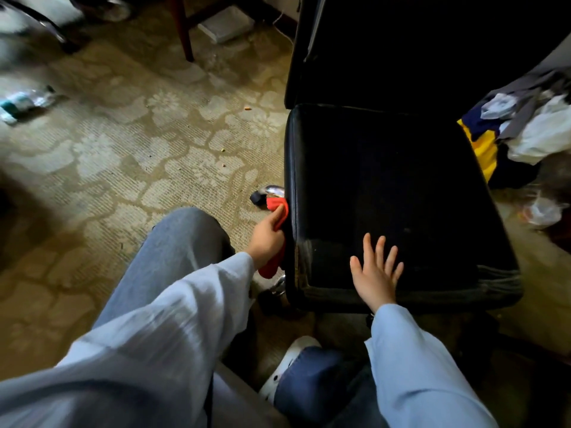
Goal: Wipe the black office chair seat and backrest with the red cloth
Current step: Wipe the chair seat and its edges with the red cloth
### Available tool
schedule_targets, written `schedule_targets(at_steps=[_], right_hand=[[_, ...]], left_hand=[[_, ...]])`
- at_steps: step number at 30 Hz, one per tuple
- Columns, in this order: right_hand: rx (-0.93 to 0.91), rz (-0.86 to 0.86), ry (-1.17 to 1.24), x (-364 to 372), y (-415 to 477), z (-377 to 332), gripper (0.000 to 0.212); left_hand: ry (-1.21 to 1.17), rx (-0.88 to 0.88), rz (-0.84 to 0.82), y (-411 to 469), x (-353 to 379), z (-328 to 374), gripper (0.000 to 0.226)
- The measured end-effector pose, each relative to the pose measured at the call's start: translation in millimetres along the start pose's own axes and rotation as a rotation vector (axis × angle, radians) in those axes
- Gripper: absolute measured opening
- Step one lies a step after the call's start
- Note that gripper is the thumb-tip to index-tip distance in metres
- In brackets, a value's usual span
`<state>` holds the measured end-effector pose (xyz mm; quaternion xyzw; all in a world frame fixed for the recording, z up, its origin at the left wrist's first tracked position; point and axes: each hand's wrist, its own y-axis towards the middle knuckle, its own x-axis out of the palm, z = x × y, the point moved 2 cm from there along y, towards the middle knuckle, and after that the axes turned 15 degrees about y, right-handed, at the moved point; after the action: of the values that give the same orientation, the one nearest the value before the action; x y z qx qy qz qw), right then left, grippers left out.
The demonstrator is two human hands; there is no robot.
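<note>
Red cloth point(278, 211), gripped in the curled fingers of the left hand point(267, 239) against the left flank of the seat point(386, 186) at frame centre, right hand point(375, 273) spread flat on its front corner; judged risk: sideways pressure swivels the chair, or the dangling tail snags the chrome base point(273, 189).

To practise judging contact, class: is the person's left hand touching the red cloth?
Touching. The head view shows the left hand gripping the red cloth, fingers curled round it, beside the left edge of the chair seat.
</note>
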<state>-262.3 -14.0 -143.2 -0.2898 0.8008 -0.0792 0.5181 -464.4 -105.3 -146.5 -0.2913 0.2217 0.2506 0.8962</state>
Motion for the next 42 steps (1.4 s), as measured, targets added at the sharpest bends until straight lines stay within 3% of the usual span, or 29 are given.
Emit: schedule_targets(at_steps=[8,14,16,20,24,32,39,42], right_hand=[[0.041,0.027,0.006,10,2,-20,0.058],[0.077,0.025,-0.006,15,2,-33,0.058],[0.082,0.022,0.014,16,3,-37,0.058],[0.066,0.003,0.089,19,8,-48,0.058],[0.047,-0.029,0.146,22,11,-59,0.061],[-0.033,-0.03,0.156,29,14,-68,0.067],[-0.041,-0.083,0.138,23,17,-66,0.065],[-0.068,-0.139,0.165,16,15,-58,0.068]], left_hand=[[0.116,-0.005,0.086,-51,19,-13,0.071],[0.023,-0.027,-0.094,-77,-2,-15,0.064],[0.016,0.063,-0.036,-71,-21,-7,0.064],[0.262,0.308,0.207,-32,-51,17,0.061],[0.425,0.273,0.165,11,-52,27,0.061],[0.682,0.447,0.14,26,-41,29,0.053],[0.978,0.773,0.127,-19,-3,3,0.054],[0.913,0.836,-0.023,-49,12,4,0.047]])
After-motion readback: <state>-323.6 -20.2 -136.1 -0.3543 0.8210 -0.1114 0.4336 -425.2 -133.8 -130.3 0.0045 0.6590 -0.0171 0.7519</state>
